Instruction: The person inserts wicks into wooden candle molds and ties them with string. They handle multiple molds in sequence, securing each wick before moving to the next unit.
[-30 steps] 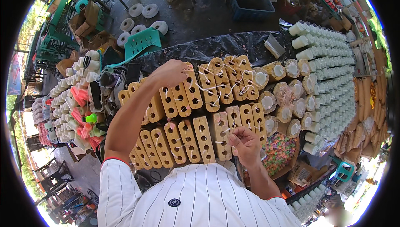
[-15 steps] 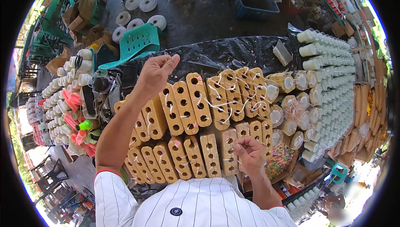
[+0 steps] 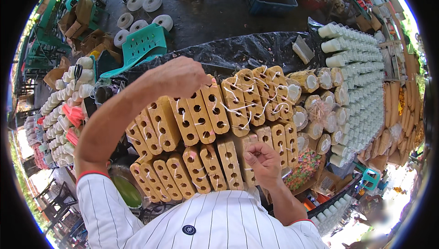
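Bench covered in glossy black plastic point(image 3: 256, 48), bearing two rows of long, tan, clay-looking blocks pierced with round holes point(image 3: 214, 104). The person's left hand point(image 3: 185, 76) is over the far end of the upper row, fingers curled down; fingertips hidden, so grip cannot be told. Right hand point(image 3: 266, 163) just above the lower row, thumb and forefinger drawn narrow together; cannot tell whether anything is between. Thin white strings point(image 3: 235, 110) trail from many holes. Step in hand, judged: string work at the holes. Next move probably calls for a fine pinch, neighbouring strings left undisturbed.
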Tool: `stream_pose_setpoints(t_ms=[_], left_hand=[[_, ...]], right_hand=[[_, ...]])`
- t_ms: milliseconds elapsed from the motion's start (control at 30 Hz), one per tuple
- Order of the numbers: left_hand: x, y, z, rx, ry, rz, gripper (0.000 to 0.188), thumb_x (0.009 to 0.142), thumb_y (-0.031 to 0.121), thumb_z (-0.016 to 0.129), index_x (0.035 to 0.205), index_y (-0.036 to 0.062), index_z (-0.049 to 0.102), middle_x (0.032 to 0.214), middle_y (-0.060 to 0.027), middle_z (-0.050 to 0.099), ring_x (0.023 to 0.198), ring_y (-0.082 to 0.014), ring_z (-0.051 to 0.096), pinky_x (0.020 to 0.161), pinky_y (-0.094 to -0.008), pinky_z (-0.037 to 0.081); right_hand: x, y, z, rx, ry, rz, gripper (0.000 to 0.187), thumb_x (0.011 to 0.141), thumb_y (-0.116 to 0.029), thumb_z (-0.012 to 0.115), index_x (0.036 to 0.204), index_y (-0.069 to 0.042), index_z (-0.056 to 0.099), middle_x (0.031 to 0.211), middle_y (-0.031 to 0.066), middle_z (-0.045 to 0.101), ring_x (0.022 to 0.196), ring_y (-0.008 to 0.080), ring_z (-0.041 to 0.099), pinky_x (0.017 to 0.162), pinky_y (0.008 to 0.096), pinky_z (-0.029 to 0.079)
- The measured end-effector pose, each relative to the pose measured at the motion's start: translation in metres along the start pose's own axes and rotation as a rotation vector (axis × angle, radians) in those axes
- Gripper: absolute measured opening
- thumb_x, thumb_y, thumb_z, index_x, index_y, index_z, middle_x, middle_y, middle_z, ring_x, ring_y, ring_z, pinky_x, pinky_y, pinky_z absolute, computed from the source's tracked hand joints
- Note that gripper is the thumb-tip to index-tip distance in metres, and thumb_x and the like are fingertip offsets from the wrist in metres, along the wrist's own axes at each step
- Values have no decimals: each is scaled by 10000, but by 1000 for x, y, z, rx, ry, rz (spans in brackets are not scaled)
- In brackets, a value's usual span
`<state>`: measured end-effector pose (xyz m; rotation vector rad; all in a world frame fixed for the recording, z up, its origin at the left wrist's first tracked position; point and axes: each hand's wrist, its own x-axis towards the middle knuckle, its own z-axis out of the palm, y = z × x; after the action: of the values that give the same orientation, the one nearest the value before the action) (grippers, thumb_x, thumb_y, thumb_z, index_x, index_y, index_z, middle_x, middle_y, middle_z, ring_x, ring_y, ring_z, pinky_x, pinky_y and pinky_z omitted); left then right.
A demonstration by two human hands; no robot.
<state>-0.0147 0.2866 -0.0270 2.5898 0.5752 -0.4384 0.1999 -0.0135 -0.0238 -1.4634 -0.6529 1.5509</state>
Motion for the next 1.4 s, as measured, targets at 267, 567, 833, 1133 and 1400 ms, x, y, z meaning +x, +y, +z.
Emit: stream_pose_setpoints(t_ms=[267,567,833,1133,1400], left_hand=[[25,0,-26,180,-314,113,374,813,39,688,1175,121,740,891,-164,755,930,-416,733,770,-519,566],[33,11,-38,279,-342,150,337,796,56,744,1120,125,810,1003,-140,786,1002,-357,752,842,-467,607],[42,-13,-25,119,-242,218,161,701,47,730,860,65,740,821,-175,686,832,-420,678,710,-507,520],[22,-18,-18,-317,223,106,135,948,57,641,845,-23,604,718,-168,610,646,-367,551,615,-469,437],[-48,22,18,-2022,520,-379,166,1087,254,575,1008,111,605,679,27,429,532,-104,457,492,-287,414]], right_hand=[[-18,21,5,-295,-71,-78,101,1014,-76,729,1042,1,669,895,5,650,834,98,581,765,263,491],[-27,22,0,-292,-14,-74,97,978,-63,743,1008,15,694,878,66,693,734,136,613,700,292,494],[-22,18,-7,-327,-67,-51,84,1015,-83,717,1031,-4,692,920,27,677,829,105,592,755,259,494],[-18,16,-6,-329,-38,-23,77,1007,-77,720,1022,-6,694,900,19,671,825,109,586,743,262,486],[-1,20,-5,-251,-5,-175,68,1019,-31,684,1076,-9,653,975,38,651,885,109,598,792,266,504]])
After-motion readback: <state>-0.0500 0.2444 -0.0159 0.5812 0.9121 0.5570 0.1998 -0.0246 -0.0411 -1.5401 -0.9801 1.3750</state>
